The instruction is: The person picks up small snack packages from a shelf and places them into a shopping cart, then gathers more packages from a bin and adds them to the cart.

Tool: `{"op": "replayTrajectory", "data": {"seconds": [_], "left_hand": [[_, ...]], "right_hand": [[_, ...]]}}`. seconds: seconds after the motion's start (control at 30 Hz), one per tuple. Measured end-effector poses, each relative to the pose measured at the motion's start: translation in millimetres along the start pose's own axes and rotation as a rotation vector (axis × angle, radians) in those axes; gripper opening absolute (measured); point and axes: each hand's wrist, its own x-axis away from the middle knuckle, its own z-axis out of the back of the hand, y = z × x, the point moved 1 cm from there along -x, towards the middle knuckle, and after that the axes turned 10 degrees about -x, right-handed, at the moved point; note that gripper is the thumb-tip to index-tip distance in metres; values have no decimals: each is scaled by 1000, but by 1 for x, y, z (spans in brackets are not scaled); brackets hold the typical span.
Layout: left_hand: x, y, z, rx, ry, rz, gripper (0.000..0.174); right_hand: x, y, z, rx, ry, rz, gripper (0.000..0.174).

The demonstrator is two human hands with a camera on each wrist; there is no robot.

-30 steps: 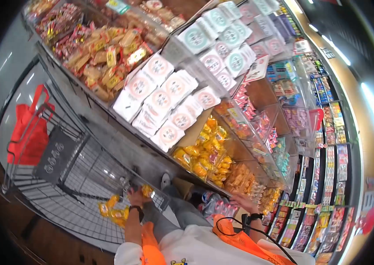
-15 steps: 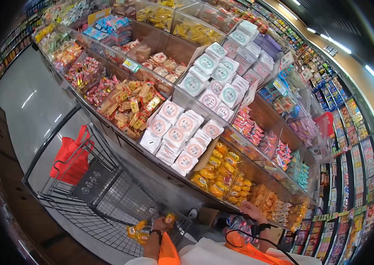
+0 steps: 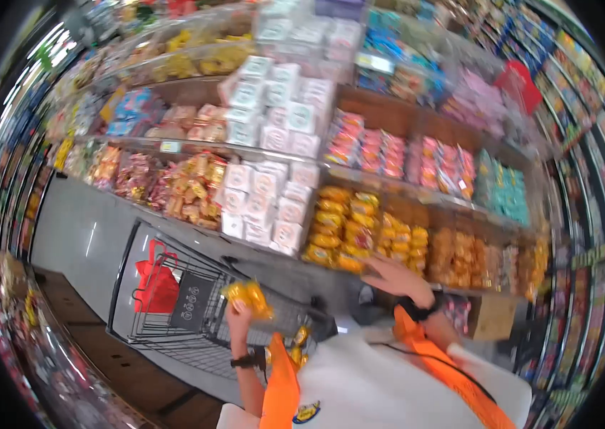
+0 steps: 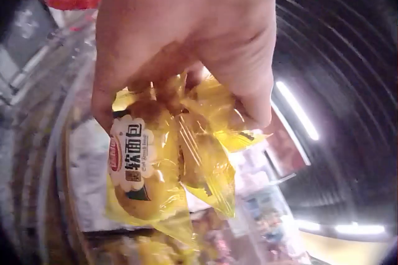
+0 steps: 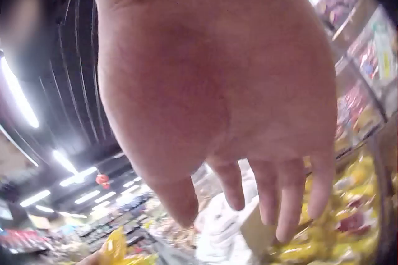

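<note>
My left hand (image 3: 238, 319) pinches yellow-wrapped soft bread packets (image 3: 252, 297) at their gathered tops, over the shopping cart. In the left wrist view the fingers and thumb close round the crinkled wrapper, and the packets (image 4: 146, 165) hang below them. My right hand (image 3: 397, 277) reaches out with fingers extended at the front edge of a bin of similar yellow packets (image 3: 338, 222). Nothing shows in its palm in the right wrist view. More yellow packets (image 3: 298, 349) lie low in the cart, partly covered by the orange vest.
The wire cart (image 3: 174, 349) stands at my left, with a red bag (image 3: 156, 286) at its far end. Tiered candy bins run across the front, with white square packs (image 3: 263, 196) beside the yellow ones. A cardboard box (image 3: 495, 317) sits below the bins at right.
My left hand has risen from low in the cart with yellow bread packets in its grip. My right hand remains by the bin's front edge. The head view has turned to the right.
</note>
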Motion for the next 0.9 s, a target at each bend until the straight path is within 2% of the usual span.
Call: {"op": "replayTrajectory", "data": {"seconds": [0.03, 0.07, 0.1, 0.17, 0.2, 0.27, 0.3, 0.37, 0.4, 0.43, 0.47, 0.5, 0.57, 0.6, 0.67, 0.7, 0.8, 0.83, 0.9], "left_hand": [[2, 48, -9, 15, -60, -57, 19], [2, 82, -28, 58, -102, -29, 26], [3, 99, -49, 3, -100, -31, 33], [25, 166, -105, -57, -233, -116, 39], [33, 175, -135, -74, -325, -136, 42], [48, 191, -190, -83, -458, -173, 42], [56, 198, -213, -78, -504, -183, 41], [54, 169, -255, 124, -521, -35, 37], [55, 159, -271, 227, -524, 41, 36], [62, 172, -283, 358, -507, 149, 36], [62, 172, -290, 442, -507, 205, 37], [63, 170, -295, 525, -503, 261, 38], [59, 149, -300, 597, -463, 297, 39], [61, 152, -297, 570, -425, 300, 38], [67, 160, -288, 515, -347, 313, 38], [61, 146, -279, 482, -393, 286, 40], [75, 169, -274, 523, -244, 340, 42], [78, 171, -274, 514, -224, 330, 42], [83, 173, -271, 497, -186, 309, 44]], "right_hand": [[-8, -11, -1, -56, 6, 146, 59], [-19, -7, -13, -141, 25, 302, 65], [-22, -23, -5, -427, -127, 222, 69], [-22, -18, -3, -693, -165, 202, 73], [-18, -16, 1, -813, -89, 290, 68], [-14, 14, 8, -759, -3, 261, 54], [-10, 29, 20, -819, -38, 162, 55], [5, 66, 49, -923, -122, -35, 58], [15, 79, 57, -978, 34, -84, 58], [25, 92, 67, -1026, 193, -134, 57], [24, 126, 72, -1038, 212, -202, 64], [20, 154, 75, -979, 329, -322, 66], [-13, 268, 41, -692, 567, -420, 67], [-22, 289, 38, -523, 542, -372, 67], [-35, 309, 32, -191, 485, -268, 68], [-25, 276, 44, -118, 449, -259, 67], [-49, 276, 34, 17, 103, -391, 60], [-60, 284, 20, 111, 96, -392, 51], [-73, 302, -5, 251, 343, -154, 44]]}}
